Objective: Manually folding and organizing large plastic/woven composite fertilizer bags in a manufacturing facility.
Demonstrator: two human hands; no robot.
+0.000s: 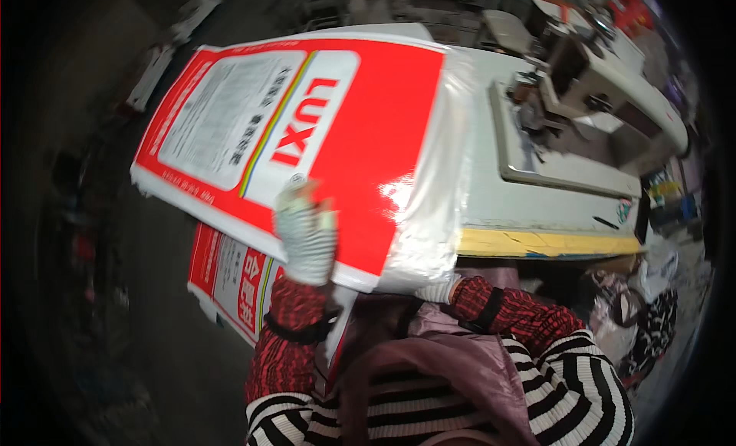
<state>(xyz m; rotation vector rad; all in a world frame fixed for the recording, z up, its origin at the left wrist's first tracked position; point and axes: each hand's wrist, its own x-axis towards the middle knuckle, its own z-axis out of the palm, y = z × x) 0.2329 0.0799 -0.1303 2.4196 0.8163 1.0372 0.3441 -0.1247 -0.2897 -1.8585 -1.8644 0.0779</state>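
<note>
Fingers (293, 207) of the gloved left hand (308, 239) are bending loosely, unclenched, over the face of the red-and-white bag (379, 166); blur is hiding whether they are pressing it. The bag is lying aslant across the table (498, 208), its left edge standing out against the dark floor (157, 292). Another bag (244, 273) is showing below its near edge. Pale tabletop is showing between the bag's clear right border and the sewing machine (613, 101), and a yellow strip (548, 243) is edging the near side. The left forearm (295, 308) is pointing straight away from the body. The right forearm (517, 312) is angling inward, its gloved right hand (437, 291) sitting by the bag's near right corner; its fingers are mostly hiding, so I cannot tell their grasp.
</note>
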